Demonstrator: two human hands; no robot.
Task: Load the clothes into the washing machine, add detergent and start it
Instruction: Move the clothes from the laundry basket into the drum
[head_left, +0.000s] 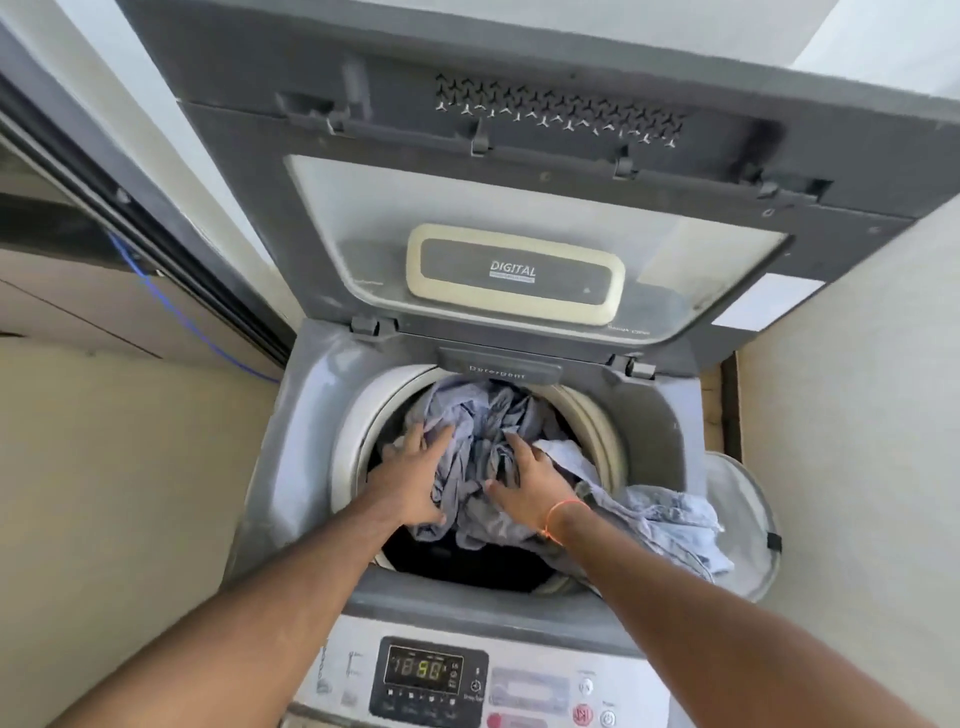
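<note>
Nearest you, the control panel (441, 680) sits at the front edge of the washing machine (291, 431), its display lit with green digits, though I cannot tell what program they show. Just past it, your 2 forearms reach over the front rim into the drum opening (358, 421).

Your left hand (413, 480) lies on the clothes (483, 431), fingers (436, 439) spread and fairly straight, pressing the pale blue-grey fabric down on the left side of the drum. Your right hand (527, 478), with an orange thread (563, 512) at the wrist, also rests on the bundle, fingers extended and dug lightly into the folds; neither hand looks curled round a garment.

Most of the clothes sit inside the drum, piled toward the back, but 1 light blue piece (670, 525) trails out over the right rim and down toward a round basket (753, 499) beside the machine.

Beyond the pile, the drawer marked Detergent (498, 370) sits shut at the back of the opening, and the lid (519, 249) stands raised behind it.

So you are, by my reading, late in loading: the trailing piece has to go in, then detergent, closing the lid and starting are all left. No detergent container is in view.
</note>
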